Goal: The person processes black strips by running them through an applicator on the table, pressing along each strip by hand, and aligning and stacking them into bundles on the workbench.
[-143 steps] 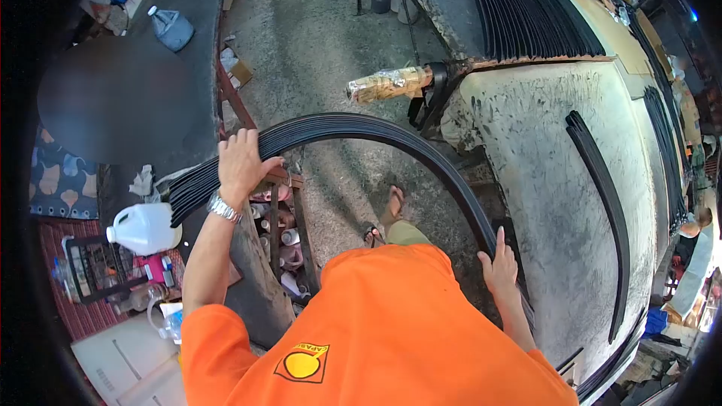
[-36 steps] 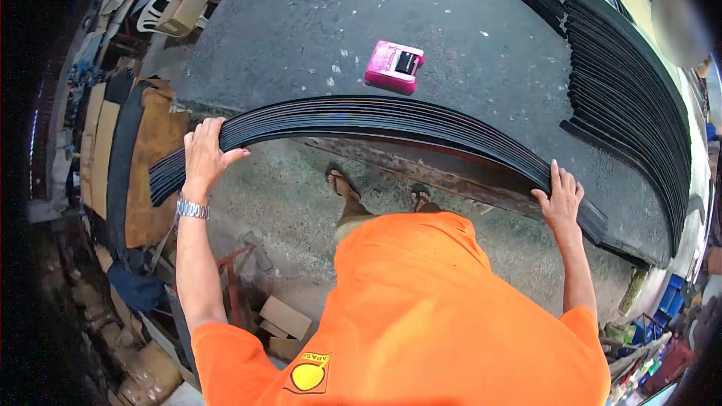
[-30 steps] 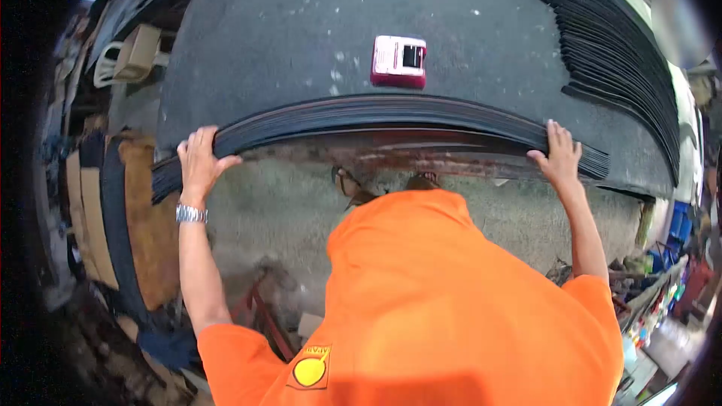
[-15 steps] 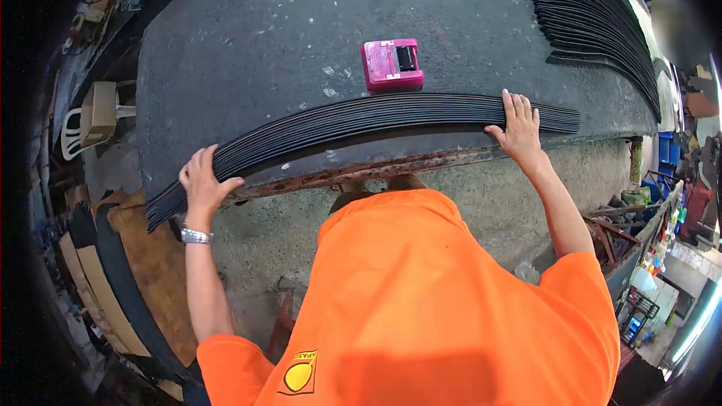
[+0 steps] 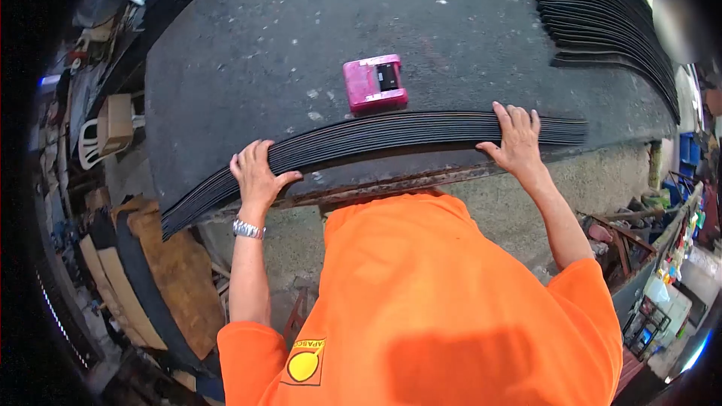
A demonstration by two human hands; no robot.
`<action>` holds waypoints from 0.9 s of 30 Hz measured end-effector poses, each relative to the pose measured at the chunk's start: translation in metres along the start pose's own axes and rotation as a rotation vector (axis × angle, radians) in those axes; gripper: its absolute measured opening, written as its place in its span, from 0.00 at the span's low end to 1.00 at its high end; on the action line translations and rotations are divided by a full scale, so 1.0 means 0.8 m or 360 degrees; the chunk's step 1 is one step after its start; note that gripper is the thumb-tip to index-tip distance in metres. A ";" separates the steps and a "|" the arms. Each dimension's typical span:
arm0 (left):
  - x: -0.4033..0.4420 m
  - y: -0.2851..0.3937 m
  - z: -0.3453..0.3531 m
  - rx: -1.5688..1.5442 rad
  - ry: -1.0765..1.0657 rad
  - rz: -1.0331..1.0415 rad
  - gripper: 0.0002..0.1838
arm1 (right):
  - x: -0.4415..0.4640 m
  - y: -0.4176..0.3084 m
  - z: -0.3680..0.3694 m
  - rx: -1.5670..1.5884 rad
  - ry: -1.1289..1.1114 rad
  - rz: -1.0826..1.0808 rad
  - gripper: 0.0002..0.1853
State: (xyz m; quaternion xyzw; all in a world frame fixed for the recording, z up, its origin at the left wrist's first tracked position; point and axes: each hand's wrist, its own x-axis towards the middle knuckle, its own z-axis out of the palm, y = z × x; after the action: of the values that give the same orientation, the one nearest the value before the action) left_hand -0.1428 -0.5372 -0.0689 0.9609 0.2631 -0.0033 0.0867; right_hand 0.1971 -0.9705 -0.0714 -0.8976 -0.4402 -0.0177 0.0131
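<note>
Viewed remotely through my head camera: one bundle of long, thin, dark strips (image 5: 444, 128) lies in a shallow curve on the surface (image 5: 263, 60), along the near edge. Its strips sit side by side with little visible gap. The right end rests short of the surface's right edge; the left end reaches the near left corner and appears to run slightly past it.

Left hand (image 5: 258, 178), with a metal-banded watch (image 5: 249, 228) at the wrist: laid over the left part of the bundle, fingers spread, thumb wide apart towards the near edge. Right hand (image 5: 517, 143): laid across the strips, inward of their right end, fingers slightly parted and thumb out wide. Neither is closed into a fist; how hard either presses, I cannot tell.

Status, as I judge it: placement is well advanced, most of the bundle's length being supported by the surface. Outstanding: both hands are on the strips, neither released, and the left end is not clearly inside the corner.

Adjacent items: a pink device (image 5: 361, 90) with a dark insert sits just beyond the bundle's middle. A second stack of dark strips (image 5: 602, 22), ends stepped, occupies the far right of the surface. Off the left edge stands a carton (image 5: 115, 122) on a white chair (image 5: 89, 143).
</note>
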 end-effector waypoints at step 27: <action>0.091 -0.032 -0.004 0.0035 -0.0068 0.0087 0.38 | -0.012 -0.033 0.004 -0.0166 -0.0262 0.0385 0.53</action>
State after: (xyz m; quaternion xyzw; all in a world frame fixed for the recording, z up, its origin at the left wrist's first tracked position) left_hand -0.0935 -0.4781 -0.0740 0.9683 0.2349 -0.0244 0.0819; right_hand 0.1702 -0.9615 -0.0748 -0.9420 -0.3268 0.0350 -0.0678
